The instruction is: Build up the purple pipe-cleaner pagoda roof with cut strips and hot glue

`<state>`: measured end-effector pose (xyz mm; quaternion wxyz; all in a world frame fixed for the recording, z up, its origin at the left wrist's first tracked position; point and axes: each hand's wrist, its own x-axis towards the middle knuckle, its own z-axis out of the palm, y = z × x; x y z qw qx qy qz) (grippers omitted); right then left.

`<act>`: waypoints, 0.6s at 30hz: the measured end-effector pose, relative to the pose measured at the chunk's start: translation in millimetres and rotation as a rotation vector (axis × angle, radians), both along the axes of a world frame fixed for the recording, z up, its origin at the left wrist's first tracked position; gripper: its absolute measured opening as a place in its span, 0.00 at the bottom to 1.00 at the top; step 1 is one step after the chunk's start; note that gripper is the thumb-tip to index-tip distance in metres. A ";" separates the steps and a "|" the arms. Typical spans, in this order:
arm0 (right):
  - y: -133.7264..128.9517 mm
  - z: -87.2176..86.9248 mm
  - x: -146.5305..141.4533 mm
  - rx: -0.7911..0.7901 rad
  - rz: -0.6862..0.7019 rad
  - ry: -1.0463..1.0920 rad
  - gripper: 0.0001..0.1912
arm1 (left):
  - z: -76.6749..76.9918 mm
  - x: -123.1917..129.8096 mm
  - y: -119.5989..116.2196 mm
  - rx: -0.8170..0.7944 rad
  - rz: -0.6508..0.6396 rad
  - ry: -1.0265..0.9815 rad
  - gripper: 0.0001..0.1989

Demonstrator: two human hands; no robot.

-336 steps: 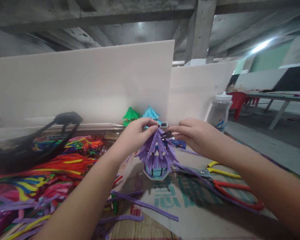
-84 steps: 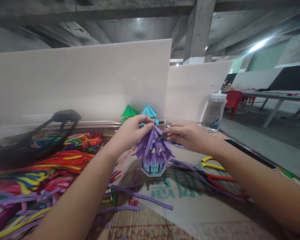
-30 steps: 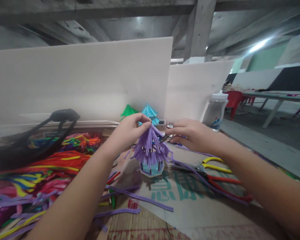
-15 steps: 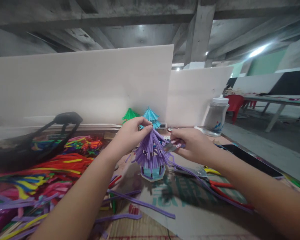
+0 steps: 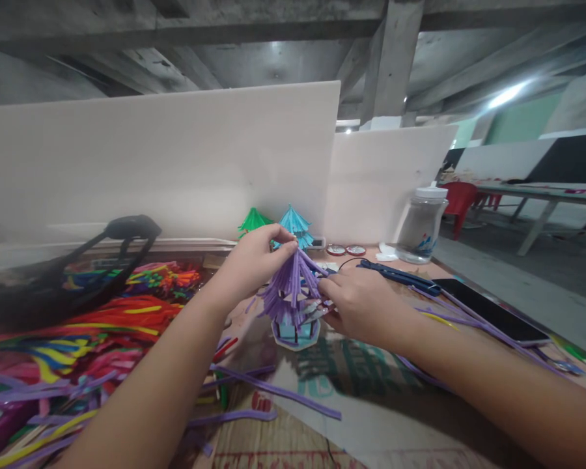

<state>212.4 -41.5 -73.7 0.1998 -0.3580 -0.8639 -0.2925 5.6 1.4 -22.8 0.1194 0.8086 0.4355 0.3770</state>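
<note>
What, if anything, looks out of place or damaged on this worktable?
Nothing seems spilled or broken. The loose purple strips lie scattered at different angles in front of the purple model, looking untidier than the bunched red strips.

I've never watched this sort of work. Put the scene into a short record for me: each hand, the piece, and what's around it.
Left hand: pinches the peak of the purple model
Right hand: holds a small metal tool at the model's right side; exact tool type unclear
Piece: upright, with tiered purple strips
Behind: green model, light-blue model, white board
Left side: heap of coloured strips
Right side: clear bottle, black-screened phone
</note>
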 end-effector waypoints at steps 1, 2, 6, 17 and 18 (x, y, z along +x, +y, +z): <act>0.0 -0.7 -0.7 0.000 0.000 0.004 0.07 | 0.2 0.0 0.0 0.003 -0.001 -0.001 0.13; 0.3 -1.0 -1.3 -0.008 -0.007 0.012 0.08 | 0.4 0.0 0.0 0.004 -0.003 -0.002 0.13; 2.3 0.2 -1.4 -0.062 -0.081 0.052 0.13 | 0.8 -0.3 -0.1 0.010 -0.016 -0.001 0.13; 2.1 8.1 3.2 -0.151 -0.061 0.213 0.15 | 3.7 2.7 -4.9 0.031 -0.002 0.020 0.12; 1.6 7.6 2.4 -0.147 -0.065 0.208 0.15 | 4.2 3.4 -6.5 0.043 0.000 0.030 0.12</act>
